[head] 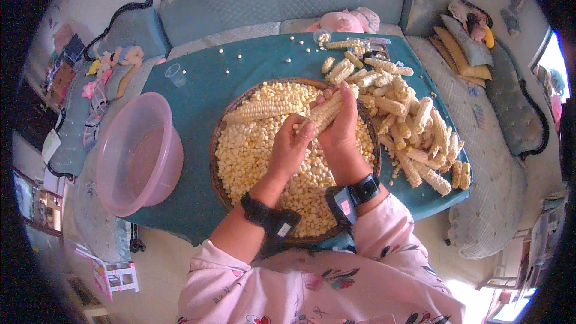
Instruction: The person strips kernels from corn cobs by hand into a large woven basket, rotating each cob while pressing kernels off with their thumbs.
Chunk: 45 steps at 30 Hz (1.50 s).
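Both my hands hold one ear of corn (327, 111) slantwise above a round basket (216, 162) full of loose kernels (252, 157). My left hand (291, 144) grips its lower end, thumb on the kernels. Around its upper part my right hand (343, 121) is closed, thumb pointing up along the side. Another ear of corn (265, 110), with its kernels on, lies on the loose kernels to the left of the held one. Right of the basket is a large heap of bare corn cobs (418, 130). Dark straps with devices are on both wrists.
A pink plastic basin (173, 157) stands tilted at the left on the green-covered table (198, 94). Behind it lies a clear plastic cup (175, 74). Scattered kernels, another small cup (322, 36) and a clear tray (379, 48) are at the far side. Sofas (288, 0) surround the table.
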Motion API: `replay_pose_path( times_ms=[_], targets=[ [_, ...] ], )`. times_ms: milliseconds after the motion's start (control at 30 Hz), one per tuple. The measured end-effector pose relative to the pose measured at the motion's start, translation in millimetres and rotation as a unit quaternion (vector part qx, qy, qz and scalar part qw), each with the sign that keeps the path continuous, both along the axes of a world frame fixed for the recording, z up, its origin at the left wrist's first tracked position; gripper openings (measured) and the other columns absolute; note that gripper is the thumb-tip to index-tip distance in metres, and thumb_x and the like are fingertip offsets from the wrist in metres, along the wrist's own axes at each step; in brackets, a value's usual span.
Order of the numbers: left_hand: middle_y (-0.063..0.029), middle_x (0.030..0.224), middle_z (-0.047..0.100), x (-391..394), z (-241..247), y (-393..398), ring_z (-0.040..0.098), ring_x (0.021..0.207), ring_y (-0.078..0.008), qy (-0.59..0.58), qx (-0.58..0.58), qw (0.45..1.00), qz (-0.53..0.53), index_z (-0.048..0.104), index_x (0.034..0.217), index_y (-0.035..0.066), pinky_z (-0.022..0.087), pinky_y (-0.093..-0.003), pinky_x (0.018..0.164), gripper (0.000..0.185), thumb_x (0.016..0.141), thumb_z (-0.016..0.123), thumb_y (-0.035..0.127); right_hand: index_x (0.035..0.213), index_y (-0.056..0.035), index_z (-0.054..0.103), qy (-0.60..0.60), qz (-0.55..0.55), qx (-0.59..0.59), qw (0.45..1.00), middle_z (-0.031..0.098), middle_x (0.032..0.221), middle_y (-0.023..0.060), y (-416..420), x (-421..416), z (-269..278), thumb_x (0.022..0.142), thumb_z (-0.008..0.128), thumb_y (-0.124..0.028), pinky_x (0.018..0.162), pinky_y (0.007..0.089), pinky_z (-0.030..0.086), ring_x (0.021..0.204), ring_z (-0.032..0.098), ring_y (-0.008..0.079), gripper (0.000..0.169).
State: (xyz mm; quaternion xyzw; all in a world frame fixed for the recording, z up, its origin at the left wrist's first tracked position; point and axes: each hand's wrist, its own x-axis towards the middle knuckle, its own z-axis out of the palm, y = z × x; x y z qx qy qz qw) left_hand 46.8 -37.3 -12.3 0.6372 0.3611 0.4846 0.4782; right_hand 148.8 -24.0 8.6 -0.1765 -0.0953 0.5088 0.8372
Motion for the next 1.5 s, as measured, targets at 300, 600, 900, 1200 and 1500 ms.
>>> replay_pose_path(
  times_ms=[300, 600, 900, 1200, 1500],
  targets=[
    [-0.0046, 0.059, 0.045, 1, -11, 3, 0.040, 0.055, -0.0113, 0.016, 0.067, 0.995, 0.073, 0.044, 0.069, 0.003, 0.035, -0.0280, 0.050, 0.028, 0.086, 0.035, 0.023, 0.085, -0.0098, 0.042, -0.094, -0.030, 0.037, 0.994, 0.045, 0.060, 0.0026, -8, -11, 10, 0.080, 0.050, -0.023, 0.046, 0.0260, 0.040, 0.051, 0.046, 0.0138, 0.016],
    [0.0018, 0.066, 0.048, 1, 0, 3, 0.044, 0.058, -0.0054, -0.114, -0.237, 0.965, 0.015, 0.047, 0.076, 0.009, 0.034, -0.0196, 0.045, 0.033, 0.085, 0.038, 0.039, 0.084, -0.0100, 0.043, -0.126, -0.033, -0.007, 0.991, 0.047, 0.058, 0.0029, 0, -4, 1, 0.080, 0.050, -0.023, 0.044, 0.0245, 0.040, 0.049, 0.047, 0.0132, 0.016],
    [-0.0133, 0.061, 0.053, 2, -1, 0, 0.052, 0.054, -0.0263, 0.132, 0.159, 0.976, 0.071, 0.048, 0.083, 0.001, 0.040, -0.0367, 0.049, 0.028, 0.080, 0.052, 0.029, 0.084, -0.0104, 0.043, 0.000, -0.005, -0.045, 0.999, 0.047, 0.064, 0.0015, 4, 4, -2, 0.080, 0.051, -0.026, 0.048, 0.0258, 0.042, 0.054, 0.047, 0.0134, 0.018],
    [-0.0069, 0.056, 0.047, -1, -2, 5, 0.047, 0.048, -0.0208, 0.018, 0.017, 0.996, 0.081, 0.045, 0.071, 0.003, 0.036, -0.0335, 0.044, 0.026, 0.087, 0.037, 0.023, 0.083, -0.0104, 0.044, 0.001, -0.012, -0.041, 0.999, 0.047, 0.063, 0.0012, 2, -4, 0, 0.079, 0.052, -0.026, 0.048, 0.0257, 0.041, 0.053, 0.047, 0.0134, 0.018],
    [-0.0050, 0.069, 0.051, -2, -7, 7, 0.047, 0.061, -0.0125, 0.068, 0.037, 0.997, -0.013, 0.047, 0.084, 0.002, 0.039, -0.0267, 0.056, 0.025, 0.081, 0.053, 0.027, 0.082, -0.0105, 0.043, -0.068, -0.016, -0.013, 0.998, 0.046, 0.062, 0.0008, 4, 2, -2, 0.079, 0.052, -0.023, 0.046, 0.0250, 0.041, 0.052, 0.048, 0.0130, 0.015]
  ],
)
